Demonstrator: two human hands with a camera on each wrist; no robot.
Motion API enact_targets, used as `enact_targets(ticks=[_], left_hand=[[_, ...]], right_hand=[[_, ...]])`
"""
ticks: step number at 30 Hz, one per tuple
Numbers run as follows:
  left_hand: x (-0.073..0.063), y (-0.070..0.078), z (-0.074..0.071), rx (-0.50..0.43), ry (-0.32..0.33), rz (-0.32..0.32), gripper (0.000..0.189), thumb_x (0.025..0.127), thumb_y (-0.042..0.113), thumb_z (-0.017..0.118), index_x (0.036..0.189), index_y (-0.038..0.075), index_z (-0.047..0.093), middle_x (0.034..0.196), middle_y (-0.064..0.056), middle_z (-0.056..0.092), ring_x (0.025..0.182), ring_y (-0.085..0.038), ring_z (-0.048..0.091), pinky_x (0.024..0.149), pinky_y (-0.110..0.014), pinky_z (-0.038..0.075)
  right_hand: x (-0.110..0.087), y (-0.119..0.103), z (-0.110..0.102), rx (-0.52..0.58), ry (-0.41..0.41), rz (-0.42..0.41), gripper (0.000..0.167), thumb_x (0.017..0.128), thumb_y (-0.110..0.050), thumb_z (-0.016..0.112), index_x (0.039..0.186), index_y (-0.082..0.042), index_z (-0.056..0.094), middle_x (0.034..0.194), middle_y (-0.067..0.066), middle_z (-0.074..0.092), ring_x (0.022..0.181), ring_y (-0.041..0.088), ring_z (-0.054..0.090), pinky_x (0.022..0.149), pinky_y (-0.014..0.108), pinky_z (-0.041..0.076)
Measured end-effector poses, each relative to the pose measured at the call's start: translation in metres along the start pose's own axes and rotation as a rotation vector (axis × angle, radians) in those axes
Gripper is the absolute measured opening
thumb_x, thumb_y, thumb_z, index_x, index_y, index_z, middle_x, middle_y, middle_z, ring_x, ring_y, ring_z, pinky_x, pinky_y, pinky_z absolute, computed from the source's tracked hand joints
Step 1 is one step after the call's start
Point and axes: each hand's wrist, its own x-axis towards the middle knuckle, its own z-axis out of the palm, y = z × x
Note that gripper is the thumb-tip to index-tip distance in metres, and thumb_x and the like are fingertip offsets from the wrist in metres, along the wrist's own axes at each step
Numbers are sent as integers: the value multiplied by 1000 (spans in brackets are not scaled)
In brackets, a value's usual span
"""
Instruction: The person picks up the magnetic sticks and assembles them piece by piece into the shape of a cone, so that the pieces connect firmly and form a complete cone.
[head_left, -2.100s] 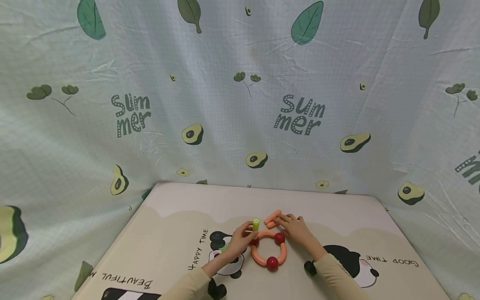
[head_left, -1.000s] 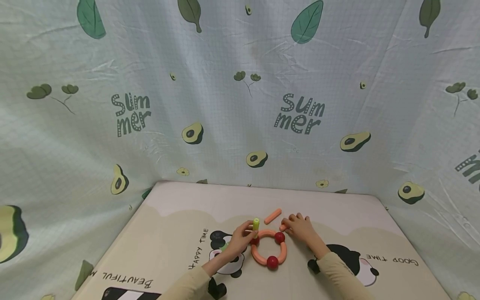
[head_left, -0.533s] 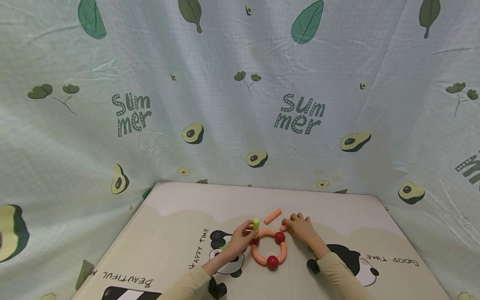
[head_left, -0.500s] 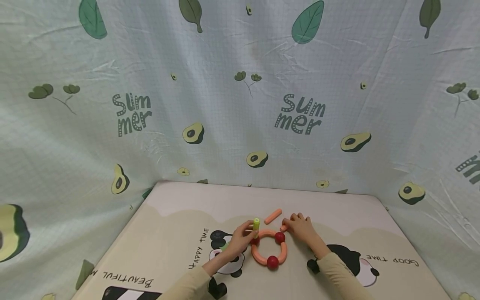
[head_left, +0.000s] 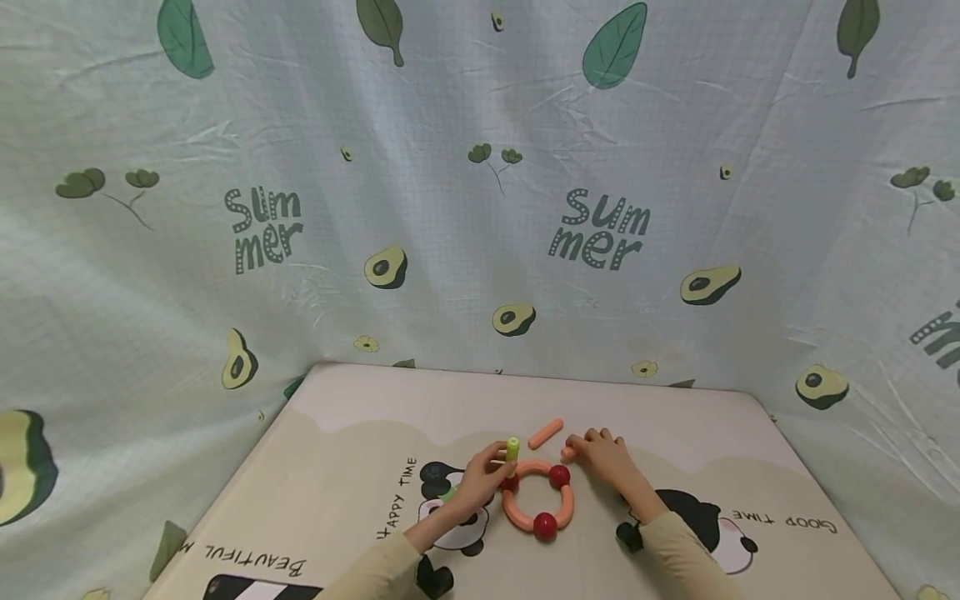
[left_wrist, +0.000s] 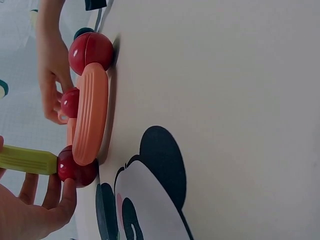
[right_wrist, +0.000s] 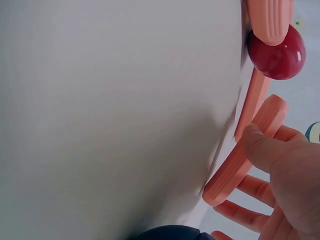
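My left hand [head_left: 480, 482] holds a yellow-green grooved rod [head_left: 512, 449] that stands up from a red ball. In the left wrist view, a fingertip touches that red ball [left_wrist: 80, 172] at the rod's lower end. Curved orange pieces [head_left: 567, 503] and red balls [head_left: 545, 526] form a ring on the table, just right of this hand. Beyond the ring's right side, my right hand [head_left: 607, 461] pinches a straight orange rod [right_wrist: 227, 175] between thumb and fingers. In the right wrist view the rod is tilted, apart from the ring's ball [right_wrist: 281, 57].
Another straight orange rod [head_left: 545, 433] lies behind the ring, left of my right hand. The table [head_left: 360, 450] has a printed panda cover. A patterned curtain [head_left: 450, 208] hangs along its back and sides.
My right hand has pulled one orange rod away from the other and carried it to the right, near the ring's right ball. My left hand has stayed still with the yellow-green rod.
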Motion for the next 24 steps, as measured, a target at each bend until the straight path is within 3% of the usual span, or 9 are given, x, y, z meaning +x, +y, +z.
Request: enact_targets(ticks=[15,24], left_hand=[[0,1,0,-2,1,3,29,91,9,47,118,-2,49,112,-29,52,98,-41,55,77,-51,48],[-1,0,1,8,19,15,30,91,11,48,118,-1,49,112,-28,53,98,-40,56,77,-48,49]], right_hand=[[-11,-6,-7,64,91,-17,21,86,-23,56,107,-23,53,98,7,59,87,27,52,68,43,40],[-18,-10,-7,151,205,-63,26,86,-19,57,112,-19,55,97,6,60,85,25,54,67,41,42]])
